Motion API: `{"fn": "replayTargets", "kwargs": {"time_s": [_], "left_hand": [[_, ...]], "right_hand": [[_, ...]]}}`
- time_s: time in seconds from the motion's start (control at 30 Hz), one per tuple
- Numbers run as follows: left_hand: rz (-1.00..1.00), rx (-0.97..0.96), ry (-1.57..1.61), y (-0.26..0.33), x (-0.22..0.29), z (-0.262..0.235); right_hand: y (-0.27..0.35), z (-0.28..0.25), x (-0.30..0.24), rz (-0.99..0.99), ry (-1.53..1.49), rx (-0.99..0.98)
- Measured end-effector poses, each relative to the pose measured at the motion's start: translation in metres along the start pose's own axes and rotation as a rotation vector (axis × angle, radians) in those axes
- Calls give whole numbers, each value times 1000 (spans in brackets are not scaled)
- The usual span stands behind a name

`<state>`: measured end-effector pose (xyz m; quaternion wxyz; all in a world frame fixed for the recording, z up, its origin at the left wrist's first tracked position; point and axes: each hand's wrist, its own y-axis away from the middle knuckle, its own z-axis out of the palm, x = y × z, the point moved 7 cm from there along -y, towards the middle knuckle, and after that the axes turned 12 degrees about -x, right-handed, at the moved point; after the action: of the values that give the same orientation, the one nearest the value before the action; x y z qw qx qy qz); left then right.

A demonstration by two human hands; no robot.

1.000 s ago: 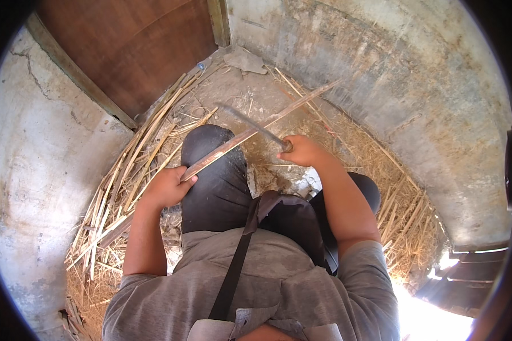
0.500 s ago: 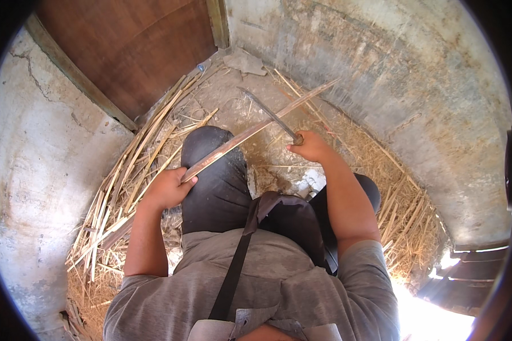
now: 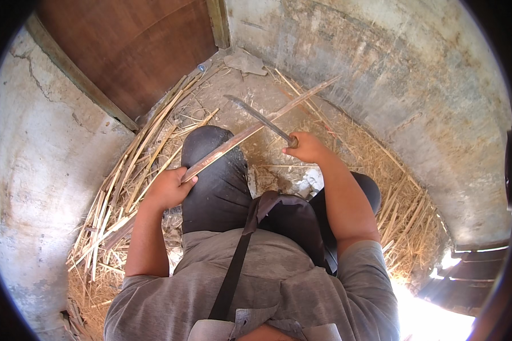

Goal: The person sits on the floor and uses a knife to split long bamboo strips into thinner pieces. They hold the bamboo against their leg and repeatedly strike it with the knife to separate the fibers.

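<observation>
A long, narrow wooden strip [image 3: 227, 147] slants from my lap up toward the far right wall, resting across my left knee. Its near end is gripped by my left hand [image 3: 169, 186], with the thumb on top. The handle of a machete [image 3: 255, 115] with a dark, slightly curved blade is wrapped in the fingers of my right hand [image 3: 305, 148]. The blade points to the far left and crosses over the strip around its middle. Whether the edge touches the wood, I cannot tell.
Split strips [image 3: 125, 165] lie in a pile along the left wall. Fine shavings [image 3: 409, 227] heap up on the right. A brown door [image 3: 131, 51] and a stained wall [image 3: 381, 68] enclose the far side. A flat stone [image 3: 245, 62] lies in the corner.
The machete has slid a little to the left along the strip, its tip now farther left and slightly lower. My left hand and the strip have barely moved.
</observation>
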<state>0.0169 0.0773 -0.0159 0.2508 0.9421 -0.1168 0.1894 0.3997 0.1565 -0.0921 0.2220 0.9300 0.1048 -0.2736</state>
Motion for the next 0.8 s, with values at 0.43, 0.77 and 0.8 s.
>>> {"fn": "replayTargets", "kwargs": {"time_s": [0.43,0.77,0.8], "left_hand": [[-29,4,2,0,-1,1],[47,118,-20,1,0,0],[45,117,-23,2,1,0]], "right_hand": [[0,0,0,25,-1,-20],[-1,1,0,13,-8,-19],[-1,1,0,9,-7,-12]]}}
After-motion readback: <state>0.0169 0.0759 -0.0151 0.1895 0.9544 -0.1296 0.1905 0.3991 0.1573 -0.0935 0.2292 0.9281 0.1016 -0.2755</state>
